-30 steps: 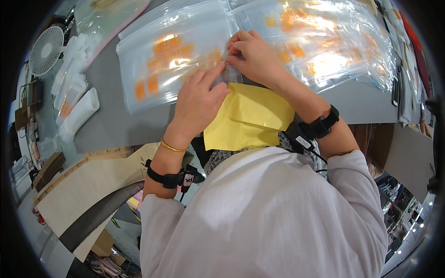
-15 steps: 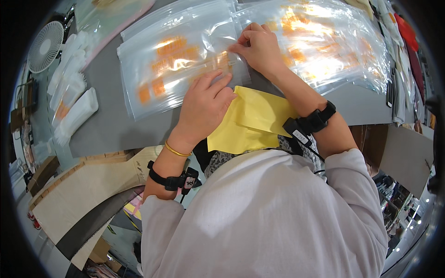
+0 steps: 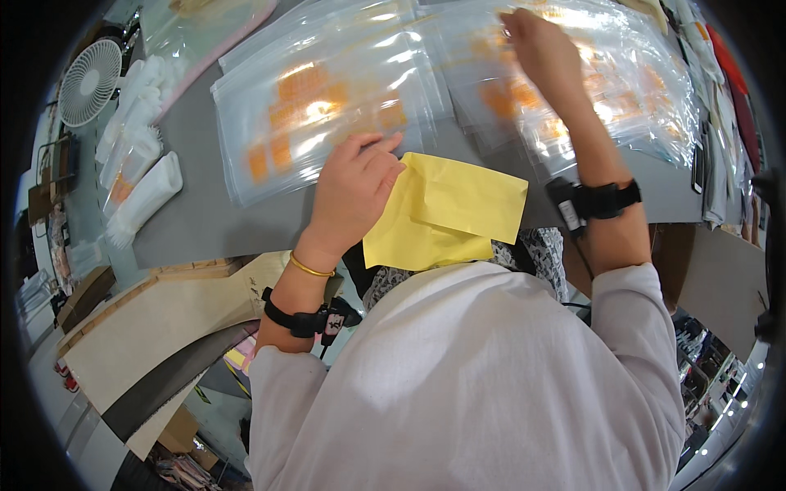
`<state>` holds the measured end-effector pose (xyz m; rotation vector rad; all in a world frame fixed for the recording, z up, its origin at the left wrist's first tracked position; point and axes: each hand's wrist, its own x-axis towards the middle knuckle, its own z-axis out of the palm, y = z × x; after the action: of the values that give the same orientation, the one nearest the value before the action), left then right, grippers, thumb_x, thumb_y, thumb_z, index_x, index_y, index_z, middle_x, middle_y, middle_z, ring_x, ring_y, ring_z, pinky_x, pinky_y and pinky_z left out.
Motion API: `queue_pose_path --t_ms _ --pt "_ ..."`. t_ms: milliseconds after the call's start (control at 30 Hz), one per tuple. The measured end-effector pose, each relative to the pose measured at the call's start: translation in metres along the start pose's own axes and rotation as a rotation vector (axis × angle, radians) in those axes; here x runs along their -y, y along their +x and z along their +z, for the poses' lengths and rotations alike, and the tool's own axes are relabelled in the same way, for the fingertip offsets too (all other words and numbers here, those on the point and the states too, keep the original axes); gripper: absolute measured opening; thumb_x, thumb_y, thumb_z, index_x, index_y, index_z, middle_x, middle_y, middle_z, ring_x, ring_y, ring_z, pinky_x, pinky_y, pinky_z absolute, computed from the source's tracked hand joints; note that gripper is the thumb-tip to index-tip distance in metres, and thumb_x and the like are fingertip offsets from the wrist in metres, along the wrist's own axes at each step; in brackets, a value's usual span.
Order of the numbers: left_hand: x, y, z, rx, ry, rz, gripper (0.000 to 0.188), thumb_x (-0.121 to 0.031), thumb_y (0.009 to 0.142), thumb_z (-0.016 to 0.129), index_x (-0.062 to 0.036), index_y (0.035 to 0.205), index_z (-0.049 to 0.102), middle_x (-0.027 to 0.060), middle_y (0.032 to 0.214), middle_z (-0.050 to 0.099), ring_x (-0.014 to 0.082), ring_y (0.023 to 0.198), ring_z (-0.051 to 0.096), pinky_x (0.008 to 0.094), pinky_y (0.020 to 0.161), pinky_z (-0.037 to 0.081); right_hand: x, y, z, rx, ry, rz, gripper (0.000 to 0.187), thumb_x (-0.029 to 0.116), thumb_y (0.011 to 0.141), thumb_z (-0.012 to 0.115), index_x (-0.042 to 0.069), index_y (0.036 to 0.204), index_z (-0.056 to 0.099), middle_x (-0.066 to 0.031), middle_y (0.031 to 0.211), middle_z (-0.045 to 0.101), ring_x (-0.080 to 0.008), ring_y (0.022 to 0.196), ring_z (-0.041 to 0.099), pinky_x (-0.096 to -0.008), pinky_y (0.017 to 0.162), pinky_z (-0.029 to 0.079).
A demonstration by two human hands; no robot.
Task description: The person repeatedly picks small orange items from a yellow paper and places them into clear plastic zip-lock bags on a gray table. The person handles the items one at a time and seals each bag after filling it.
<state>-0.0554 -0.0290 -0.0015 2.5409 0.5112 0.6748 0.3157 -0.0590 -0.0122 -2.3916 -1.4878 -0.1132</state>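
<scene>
My left hand (image 3: 352, 188) lies with its fingers stretched out over the near edge of a stack of clear plastic zip bags (image 3: 237, 139) with orange print. Farther right, my right hand (image 3: 547, 61) is closed, its fingertips pinched together over a second, shinier spread of clear printed bags (image 3: 647, 106). Glare and the turn of the hand hide what, if anything, is between those fingers. A folded sheet of yellow paper (image 3: 471, 196) hangs over the table's front edge, beside my left fingertips.
White rolled bundles (image 3: 147, 200) lie along the left side of the grey table (image 3: 192, 217). Past them stands a white fan (image 3: 88, 83). A sheet of clear film with a pink edge (image 3: 214, 53) is at the far left. Cardboard (image 3: 720, 270) stands below the right end.
My right hand has moved from the left stack up and right onto the other bags. My left hand has shifted slightly and stays at the left stack.
</scene>
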Motion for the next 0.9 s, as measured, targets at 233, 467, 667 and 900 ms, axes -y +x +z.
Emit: queue_pose_path --t_ms 233,467,667,900 --pt "-0.006 0.013 0.011 -0.107 -0.645 -0.726 0.031 -0.022 0.11 0.064 -0.0038 0.085 0.062 -0.0051 0.074 0.052 0.0051 0.07 0.043 0.0254 0.062 0.039 -0.03 -0.016 -0.054 -0.378 -0.141 -0.16 0.028 0.033 0.101 0.072 0.013 0.12 0.074 -0.007 0.107 0.079 -0.0297 0.097 0.075 -0.0438 0.082 0.058" --pt "-0.035 0.042 0.023 -0.249 -0.904 -0.776 0.034 -0.026 0.113 0.061 -0.0045 0.087 0.061 -0.0092 0.076 0.051 -0.0004 0.071 0.041 0.0216 0.061 0.037 0.113 -0.117 -0.055 -0.074 0.525 -0.4 0.019 0.023 0.086 0.083 0.008 0.092 0.075 -0.0031 0.092 0.067 -0.0259 0.088 0.068 -0.0388 0.073 0.056" --pt "-0.053 0.038 0.016 -0.27 -1.055 -0.865 0.03 -0.025 0.113 0.062 -0.0064 0.089 0.064 -0.0096 0.078 0.055 -0.0005 0.071 0.044 0.0218 0.061 0.039 0.122 -0.122 -0.056 0.006 0.648 -0.326 0.019 0.017 0.088 0.085 0.003 0.091 0.073 -0.0036 0.095 0.068 -0.0246 0.081 0.067 -0.0369 0.07 0.055" --pt "-0.041 0.02 0.018 -0.277 -1.04 -0.761 0.032 -0.024 0.112 0.062 -0.0065 0.086 0.063 -0.0101 0.078 0.054 -0.0005 0.07 0.043 0.0221 0.06 0.037 0.136 -0.13 -0.052 0.221 0.814 -0.077 0.015 0.01 0.09 0.082 0.001 0.09 0.07 -0.0052 0.096 0.068 -0.0244 0.08 0.067 -0.0356 0.071 0.053"
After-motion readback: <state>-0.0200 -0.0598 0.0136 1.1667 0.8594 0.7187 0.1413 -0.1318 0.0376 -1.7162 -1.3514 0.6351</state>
